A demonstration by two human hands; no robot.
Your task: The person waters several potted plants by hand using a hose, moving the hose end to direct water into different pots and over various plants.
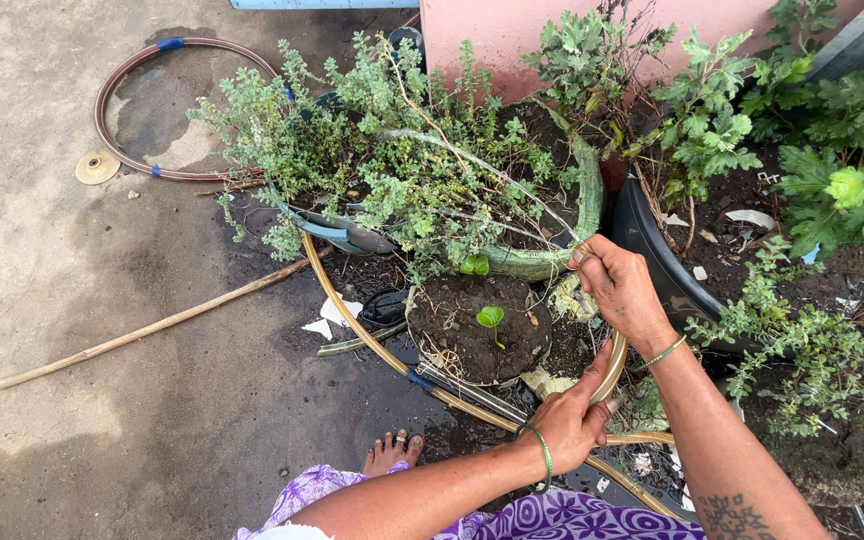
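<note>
Both hands gripped one thin tan curved hose: the left hand closed on it low, the right hand pinched it higher, its arc running away leftward around the small soil-filled pot.

- The person is standing over a cluster of potted plants, the left hand gripping a tan hose that is curving around a small soil-filled pot.
- The right hand is closing on a thin stem of the bushy herb plant above a green pot rim.
- A small seedling is sprouting in the small pot.
- A long stick and a coiled brown hose are lying on the wet concrete.
</note>
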